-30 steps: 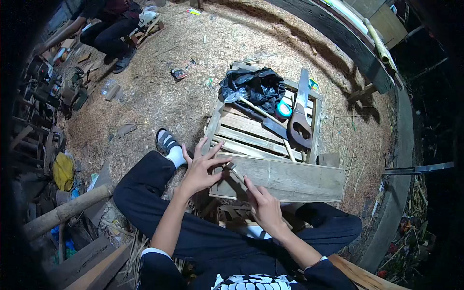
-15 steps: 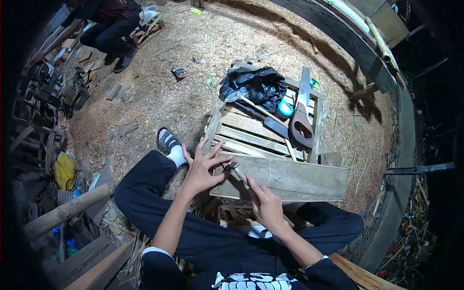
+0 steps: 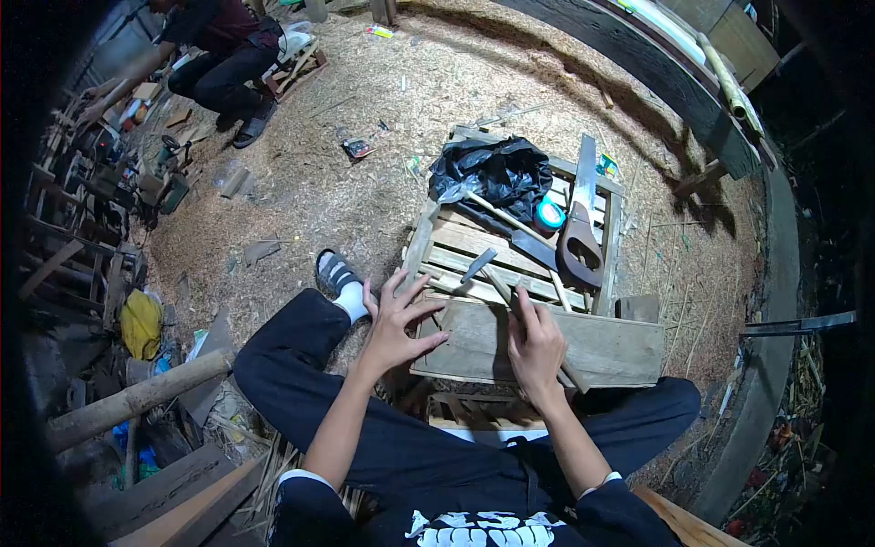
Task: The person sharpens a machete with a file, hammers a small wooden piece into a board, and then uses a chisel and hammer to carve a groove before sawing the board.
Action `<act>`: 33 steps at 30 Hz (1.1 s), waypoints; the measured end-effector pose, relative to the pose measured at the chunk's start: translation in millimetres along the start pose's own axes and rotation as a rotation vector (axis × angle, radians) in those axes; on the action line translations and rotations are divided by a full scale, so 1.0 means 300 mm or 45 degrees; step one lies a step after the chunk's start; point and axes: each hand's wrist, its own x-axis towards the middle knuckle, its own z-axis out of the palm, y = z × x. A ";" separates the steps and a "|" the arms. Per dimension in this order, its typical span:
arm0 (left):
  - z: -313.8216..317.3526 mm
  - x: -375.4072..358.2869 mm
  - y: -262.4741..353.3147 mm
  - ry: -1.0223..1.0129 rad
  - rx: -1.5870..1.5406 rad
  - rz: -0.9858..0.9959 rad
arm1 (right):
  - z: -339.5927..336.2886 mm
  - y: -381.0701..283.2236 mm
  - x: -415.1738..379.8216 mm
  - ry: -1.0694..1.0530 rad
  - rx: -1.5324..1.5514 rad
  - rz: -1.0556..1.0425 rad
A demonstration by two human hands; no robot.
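My right hand (image 3: pixel 536 346) is closed round the wooden handle of a hammer, whose small metal head (image 3: pixel 478 265) is raised beyond the far edge of a grey wooden board (image 3: pixel 611 351). The board lies over the near end of a slatted wooden frame (image 3: pixel 406 244). My left hand (image 3: pixel 396 326) rests at the board's left end with its fingers spread. Whether a nail is between its thumb and forefinger is too small to tell. On the slats lie a handsaw (image 3: pixel 581 237), a black plastic bag (image 3: pixel 501 173), a blue-lidded round container (image 3: pixel 549 214) and a dark blade (image 3: pixel 533 248).
Another person (image 3: pixel 232 68) crouches at the upper left. Wood scraps and a yellow bag (image 3: pixel 141 325) lie along the left side, near a round pole (image 3: pixel 137 401). A long beam (image 3: pixel 656 82) crosses the upper right. Shavings cover the ground (image 3: pixel 301 182).
The hammer head has risen off the board and swung away from me, as my right hand moved right. My left hand's fingers look more spread. The whole view has shifted slightly.
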 end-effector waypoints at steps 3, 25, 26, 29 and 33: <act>0.010 0.004 -0.001 -0.031 0.002 0.022 | 0.057 0.020 0.039 0.144 -0.021 -0.131; -0.036 0.034 0.067 -0.123 -0.117 -0.031 | 0.122 0.044 0.068 0.174 0.036 -0.127; -0.027 0.030 0.063 -0.148 -0.084 -0.019 | 0.120 0.046 0.063 0.165 0.039 -0.129; -0.047 0.040 0.098 -0.208 -0.007 -0.103 | 0.114 0.043 0.062 0.149 0.069 -0.105; -0.069 0.053 0.093 -0.235 0.037 -0.059 | 0.119 0.043 0.064 0.202 0.080 -0.130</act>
